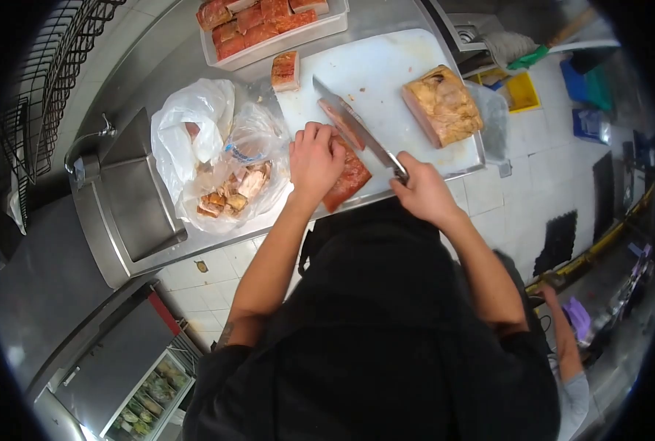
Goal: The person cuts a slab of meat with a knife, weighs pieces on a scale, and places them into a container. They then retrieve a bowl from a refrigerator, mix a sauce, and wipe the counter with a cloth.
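My right hand (424,189) is closed around the handle of a long knife (370,140), its blade slanting up and left across the white cutting board (386,55). With curled fingers, my left hand (317,166) holds down a reddish slab of bacon (351,178) at the board's near edge. Along the blade's left side lies a cut strip of bacon (340,123). A small block of bacon (285,71) sits at the board's far left. On the right of the board rests a larger golden-brown chunk of bacon (443,105).
A white tray (280,42) of bacon blocks stands behind the board. Plastic bags (232,158) with meat pieces lie to the left, beside a steel sink (138,198). A yellow bin (520,91) is on the right. Another person's arm (563,331) shows at lower right.
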Available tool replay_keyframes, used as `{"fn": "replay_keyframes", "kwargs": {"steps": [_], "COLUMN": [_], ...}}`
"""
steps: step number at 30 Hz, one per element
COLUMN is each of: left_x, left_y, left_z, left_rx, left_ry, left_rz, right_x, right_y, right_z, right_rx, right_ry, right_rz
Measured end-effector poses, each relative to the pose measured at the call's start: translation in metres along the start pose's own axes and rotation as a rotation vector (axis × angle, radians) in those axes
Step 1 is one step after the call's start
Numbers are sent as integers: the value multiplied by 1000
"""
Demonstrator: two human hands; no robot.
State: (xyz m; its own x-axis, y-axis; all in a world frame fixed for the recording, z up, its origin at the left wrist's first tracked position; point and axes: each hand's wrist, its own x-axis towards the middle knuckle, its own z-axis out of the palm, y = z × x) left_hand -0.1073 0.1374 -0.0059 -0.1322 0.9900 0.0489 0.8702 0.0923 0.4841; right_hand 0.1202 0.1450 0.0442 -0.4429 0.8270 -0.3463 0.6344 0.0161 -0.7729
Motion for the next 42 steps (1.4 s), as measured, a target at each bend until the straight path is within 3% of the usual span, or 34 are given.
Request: {"fn": "replay_keyframes", "kwargs": {"steps": [3, 5, 6, 7, 9, 10, 16, 21, 23, 25, 27, 32, 34, 38, 42], "left_x": [19, 44, 56, 69, 94, 107, 144, 144, 129, 110, 106, 57, 28, -63, -114], "left_y": [3, 11, 6, 4, 2, 6, -15, -29, -17, 1, 3, 0, -2, -62, -108], "left_z": [-13, -29, -27, -25, -20, -21, -6, 15, 13, 8, 14, -12, -36, -70, -122], "left_rx": [-158, -31, 125, 129, 269, 305, -44, -212, -228, 134, 31, -107, -320, -453, -62], "left_ry": [-37, -64, -194, -179, -555, -640, -745, -622, -528, -413, -467, -103, 134, 109, -11], "left_rz": [-87, 230, 310, 313, 480, 521, 239, 110, 91, 220, 87, 103, 107, -72, -318], "right_x": [-11, -8, -5, -1, 9, 13, 23, 26, 27, 30, 25, 31, 30, 32, 32], "right_y": [-6, -4, 0, 6, 43, 56, 57, 64, 61, 76, 57, 76, 75, 68, 64], "right_z": [-22, -32, -33, -34, -6, 8, 2, -4, -6, 1, -4, -2, -3, -4, -4], "right_rx": [142, 130, 57, -20, -157, -154, -41, 0, 144, 43, 121, 93, 128, 147, 121], "right_ry": [169, 183, 131, 81, 102, 155, 153, 153, 84, 123, 115, 99, 94, 83, 92], "right_rz": [86, 89, 142, 194, 133, 149, 203, 147, 286, 124, 245, 173, 172, 215, 233]}}
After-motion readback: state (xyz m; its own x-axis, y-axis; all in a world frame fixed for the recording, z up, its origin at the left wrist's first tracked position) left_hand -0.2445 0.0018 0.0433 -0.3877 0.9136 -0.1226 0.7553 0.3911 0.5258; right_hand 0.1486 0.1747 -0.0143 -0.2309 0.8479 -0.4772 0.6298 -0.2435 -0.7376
